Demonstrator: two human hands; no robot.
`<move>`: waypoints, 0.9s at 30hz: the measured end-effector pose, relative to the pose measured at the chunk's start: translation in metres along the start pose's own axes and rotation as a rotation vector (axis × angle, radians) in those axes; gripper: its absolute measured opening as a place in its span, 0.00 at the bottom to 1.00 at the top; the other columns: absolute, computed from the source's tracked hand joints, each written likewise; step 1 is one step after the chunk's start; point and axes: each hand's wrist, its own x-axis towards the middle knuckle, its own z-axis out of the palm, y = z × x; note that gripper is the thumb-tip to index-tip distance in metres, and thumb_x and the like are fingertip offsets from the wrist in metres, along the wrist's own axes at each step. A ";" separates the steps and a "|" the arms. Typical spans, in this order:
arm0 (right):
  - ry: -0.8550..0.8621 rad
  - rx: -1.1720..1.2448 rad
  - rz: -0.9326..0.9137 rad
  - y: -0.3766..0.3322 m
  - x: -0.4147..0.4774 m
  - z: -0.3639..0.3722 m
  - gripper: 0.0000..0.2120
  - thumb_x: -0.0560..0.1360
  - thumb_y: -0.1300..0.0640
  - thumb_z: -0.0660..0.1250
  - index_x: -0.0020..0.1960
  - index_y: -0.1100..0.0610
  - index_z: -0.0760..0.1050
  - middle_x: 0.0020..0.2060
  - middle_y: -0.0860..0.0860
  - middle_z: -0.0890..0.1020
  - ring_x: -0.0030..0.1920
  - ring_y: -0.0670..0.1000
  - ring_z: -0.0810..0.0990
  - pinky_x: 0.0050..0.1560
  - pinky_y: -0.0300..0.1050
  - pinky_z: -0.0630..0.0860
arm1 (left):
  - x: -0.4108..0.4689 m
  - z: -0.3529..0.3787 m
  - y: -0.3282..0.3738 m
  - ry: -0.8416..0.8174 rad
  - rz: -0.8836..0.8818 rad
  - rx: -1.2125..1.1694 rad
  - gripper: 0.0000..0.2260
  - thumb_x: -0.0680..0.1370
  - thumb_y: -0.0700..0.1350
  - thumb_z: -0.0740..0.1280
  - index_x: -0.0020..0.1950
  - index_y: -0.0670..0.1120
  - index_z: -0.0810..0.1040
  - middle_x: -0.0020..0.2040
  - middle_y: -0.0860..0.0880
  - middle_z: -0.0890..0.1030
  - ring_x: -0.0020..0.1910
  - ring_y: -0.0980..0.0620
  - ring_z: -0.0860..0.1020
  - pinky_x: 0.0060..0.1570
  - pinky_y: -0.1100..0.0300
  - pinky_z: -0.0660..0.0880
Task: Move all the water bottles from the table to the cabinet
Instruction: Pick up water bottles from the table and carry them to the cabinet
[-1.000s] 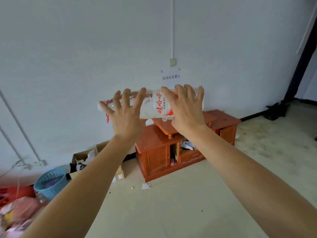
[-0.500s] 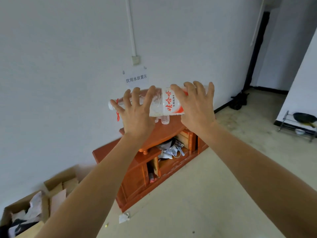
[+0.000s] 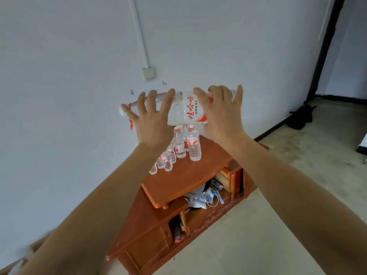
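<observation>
Clear plastic red-labelled water bottle, horizontal, grasped by fingers of left hand and right hand for steady carrying to orange wooden cabinet.

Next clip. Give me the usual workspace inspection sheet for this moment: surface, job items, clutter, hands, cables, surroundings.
Surface: wooden cabinet, its raised top partly bare.
Job's things: large water bottle held level in the air; small bottles standing upright in a cluster on the cabinet top, towards the wall.
Clutter: crumpled papers in the open compartment under the top.
Hands: left hand and right hand both hold the large water bottle, fingers spread over it.
Cables: white cord among the papers; wall conduit running down to a socket box.
Surroundings: white wall, concrete floor, dark bundle on the floor.
</observation>
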 end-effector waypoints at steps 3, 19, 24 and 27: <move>-0.011 0.044 -0.029 0.001 0.030 0.055 0.50 0.59 0.48 0.84 0.74 0.48 0.61 0.62 0.56 0.75 0.63 0.61 0.74 0.70 0.74 0.62 | 0.021 0.048 -0.005 -0.003 -0.039 0.025 0.46 0.63 0.46 0.79 0.76 0.60 0.61 0.71 0.43 0.69 0.73 0.37 0.63 0.65 0.22 0.56; -0.577 0.085 -0.134 -0.056 0.054 0.377 0.55 0.62 0.47 0.83 0.77 0.44 0.51 0.64 0.56 0.76 0.66 0.60 0.74 0.69 0.69 0.62 | 0.005 0.377 -0.055 -0.635 -0.224 -0.005 0.45 0.68 0.46 0.74 0.77 0.63 0.50 0.77 0.46 0.58 0.78 0.39 0.53 0.68 0.24 0.50; -0.680 0.095 -0.139 -0.065 0.068 0.446 0.47 0.63 0.48 0.83 0.74 0.45 0.61 0.65 0.55 0.76 0.68 0.60 0.73 0.71 0.70 0.61 | 0.016 0.443 -0.070 -0.741 -0.238 -0.089 0.43 0.72 0.46 0.73 0.78 0.64 0.50 0.79 0.47 0.56 0.79 0.40 0.50 0.70 0.23 0.46; -0.746 0.131 -0.129 -0.067 0.066 0.477 0.47 0.64 0.48 0.82 0.75 0.45 0.60 0.66 0.55 0.75 0.69 0.60 0.72 0.71 0.70 0.60 | 0.016 0.470 -0.075 -0.807 -0.242 -0.118 0.42 0.72 0.45 0.72 0.78 0.64 0.50 0.79 0.47 0.53 0.79 0.40 0.48 0.70 0.24 0.42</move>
